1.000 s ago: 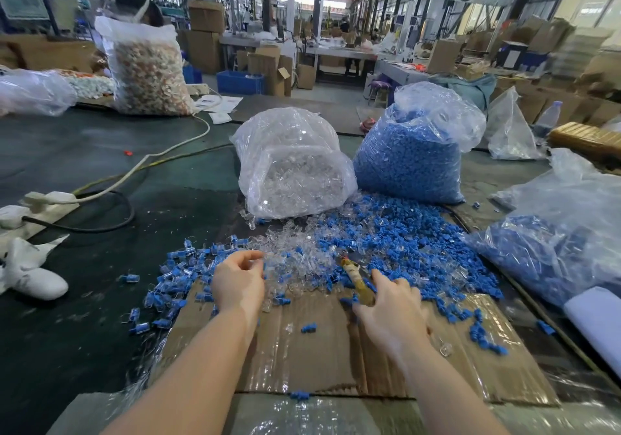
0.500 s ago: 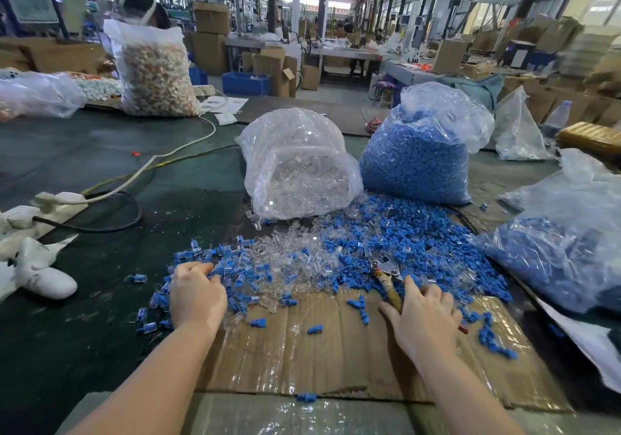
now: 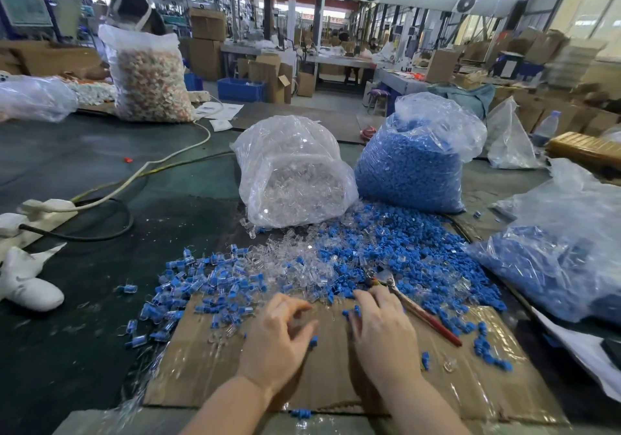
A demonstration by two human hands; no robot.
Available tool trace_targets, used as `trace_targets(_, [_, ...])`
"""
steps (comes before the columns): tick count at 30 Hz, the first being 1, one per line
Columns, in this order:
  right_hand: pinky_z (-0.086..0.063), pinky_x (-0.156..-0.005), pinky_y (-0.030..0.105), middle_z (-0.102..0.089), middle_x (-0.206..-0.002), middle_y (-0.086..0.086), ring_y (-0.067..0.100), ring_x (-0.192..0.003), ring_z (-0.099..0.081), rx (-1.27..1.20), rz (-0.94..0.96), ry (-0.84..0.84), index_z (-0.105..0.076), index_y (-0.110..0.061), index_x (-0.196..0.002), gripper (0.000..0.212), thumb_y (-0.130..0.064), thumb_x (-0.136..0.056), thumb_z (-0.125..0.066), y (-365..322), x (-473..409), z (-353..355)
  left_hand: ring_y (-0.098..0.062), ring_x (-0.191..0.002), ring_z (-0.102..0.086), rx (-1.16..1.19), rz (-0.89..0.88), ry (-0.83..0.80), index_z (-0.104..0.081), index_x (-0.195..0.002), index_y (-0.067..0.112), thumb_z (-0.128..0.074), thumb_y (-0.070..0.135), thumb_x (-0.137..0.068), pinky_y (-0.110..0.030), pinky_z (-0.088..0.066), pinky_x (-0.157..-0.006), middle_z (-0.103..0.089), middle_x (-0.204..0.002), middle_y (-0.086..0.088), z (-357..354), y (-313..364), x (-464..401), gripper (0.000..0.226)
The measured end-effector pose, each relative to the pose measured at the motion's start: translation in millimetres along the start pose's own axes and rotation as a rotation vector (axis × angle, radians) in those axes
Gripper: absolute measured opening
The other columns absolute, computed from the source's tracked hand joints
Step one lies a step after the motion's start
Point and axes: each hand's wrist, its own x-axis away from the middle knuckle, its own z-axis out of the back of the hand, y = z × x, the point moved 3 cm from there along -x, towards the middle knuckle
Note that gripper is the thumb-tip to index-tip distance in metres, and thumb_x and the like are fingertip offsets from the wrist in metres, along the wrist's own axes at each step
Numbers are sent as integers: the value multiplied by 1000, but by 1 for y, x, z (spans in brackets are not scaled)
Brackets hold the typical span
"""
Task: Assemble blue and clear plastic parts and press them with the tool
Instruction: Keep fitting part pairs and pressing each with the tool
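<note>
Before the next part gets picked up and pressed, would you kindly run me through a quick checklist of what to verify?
1. Pliers within reach: ok, lying on the cardboard just right of the right hand.
2. Loose clear parts available: ok, piled ahead of both hands.
3. Loose blue parts available: ok, spread ahead and to the right.
4. Left hand free: cannot tell, fingers curled; a held part is not visible.
5. Right hand holding a part: cannot tell, fingertips sit among blue pieces.
6. Pliers in hand: not ok, neither hand grips them.
</note>
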Motion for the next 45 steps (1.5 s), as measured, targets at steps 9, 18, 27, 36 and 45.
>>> trace_targets(9, [-35,-86,19,-46,-109,-7,11,-102,-45,-44,-66,-132,-54,-25,-107,19,-23,-98,-37,1,-1,-26,7,-85,-47,-74,64,-96,-66,-105,25,-62,24,-87,4,-32,-76,-46,-88,24,-15,-9,0,18])
trace_targets(18, [-35,-82,21,-46,-110,-7,13,-103,-42,-92,-120,-91,-51,-27,-106,17,-17,-94,-42,-13,-4,-35,1,-92,-48,-85,136,43,-60,-116,17,-61,21,-87,-10,-38,-89,-46,-99,15,-19,-5,-22,30])
trace_targets(27, [-34,-80,21,-47,-110,-7,13,-102,-44,-83,-126,-76,-48,-27,-107,17,-16,-95,-41,-12,-3,-39,-17,-134,-23,-317,183,-34,-27,-145,24,-42,9,-97,-30,-21,-112,-29,-147,1,-19,-13,-42,53])
trace_targets(36, [-34,-83,22,-45,-112,-8,13,-104,-41,-75,-123,-92,-46,-28,-111,21,-16,-95,-39,-12,-4,-41,-5,-99,-46,-226,119,5,-56,-119,22,-54,13,-92,-15,-36,-85,-55,-110,6,-21,-16,-43,29])
trace_targets(45, [-33,-81,21,-47,-109,-8,13,-103,-42,-110,-130,-74,-48,-27,-109,18,-17,-95,-41,-10,-2,-41,-6,-91,-50,-169,111,61,-61,-100,19,-58,12,-89,-16,-42,-81,-58,-98,8,-17,-10,-33,14])
